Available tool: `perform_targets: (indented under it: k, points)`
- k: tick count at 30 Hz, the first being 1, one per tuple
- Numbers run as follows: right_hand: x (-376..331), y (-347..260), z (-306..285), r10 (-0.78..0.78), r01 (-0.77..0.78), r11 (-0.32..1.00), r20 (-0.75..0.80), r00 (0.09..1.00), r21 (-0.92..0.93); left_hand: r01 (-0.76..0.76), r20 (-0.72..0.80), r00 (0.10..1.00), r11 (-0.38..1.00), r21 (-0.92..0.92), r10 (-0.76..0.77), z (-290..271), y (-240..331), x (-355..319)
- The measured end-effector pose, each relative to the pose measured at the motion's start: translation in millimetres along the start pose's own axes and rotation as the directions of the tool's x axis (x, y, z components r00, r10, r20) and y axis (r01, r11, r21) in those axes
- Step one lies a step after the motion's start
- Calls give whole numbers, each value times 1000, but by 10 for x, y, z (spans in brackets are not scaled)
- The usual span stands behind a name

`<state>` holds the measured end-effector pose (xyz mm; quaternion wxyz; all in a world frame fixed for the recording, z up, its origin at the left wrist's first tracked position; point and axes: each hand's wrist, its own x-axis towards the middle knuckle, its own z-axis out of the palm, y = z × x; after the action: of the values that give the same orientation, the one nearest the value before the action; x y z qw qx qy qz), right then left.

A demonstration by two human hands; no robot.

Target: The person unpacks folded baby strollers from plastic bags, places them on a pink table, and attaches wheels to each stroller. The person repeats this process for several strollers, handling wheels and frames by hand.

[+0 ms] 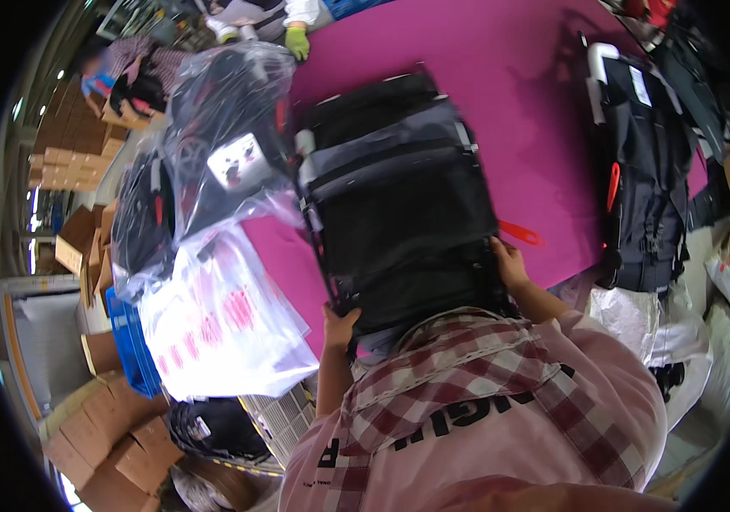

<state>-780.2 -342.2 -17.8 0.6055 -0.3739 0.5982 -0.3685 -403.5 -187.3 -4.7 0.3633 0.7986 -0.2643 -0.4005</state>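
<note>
Two hands grip one black backpack (399, 205), which lies flat on the magenta desk (502, 94) directly in front of the person. The backpack is wrapped in a clear plastic film, and its near end overhangs the desk edge toward the person's chest. The left hand (339, 326) is closed on the near left corner of the backpack, fingers curled onto the fabric. The right hand (510, 263) is closed on the near right edge, thumb on top. A small red tag (520, 232) lies on the desk just beside the right hand.

Left of the backpack, a second black bag in a clear plastic bag (228, 145) stands against it, touching. Below that, a stack of clear printed plastic bags (224, 328) rests on a blue crate (130, 341). Further right, another dark backpack (647, 171) lies at the desk's far edge, well apart. Cardboard boxes (105, 444) sit on the floor at lower left. A green-gloved hand (297, 41) of another person rests at the desk's far side.
</note>
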Motion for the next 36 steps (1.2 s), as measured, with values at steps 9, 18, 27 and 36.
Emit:
perform_targets:
  k: [9,18,27,36]
  points:
    - [427,-117,367,-42,68,983,153,987,-168,52,-49,997,987,-153,-60,-123,-115,58]
    - [710,-1121,-1748,-778,-23,489,-447,442,-872,123,-140,982,991,-48,-129,-7,146,-89]
    - [919,-1032,-2746,-349,-563,253,-617,706,-787,99,-169,981,995,2,-97,226,574,-264]
    - [819,-1280,-2349,-370,-348,343,-466,804,-873,2,-141,990,998,-61,-11,191,497,-216]
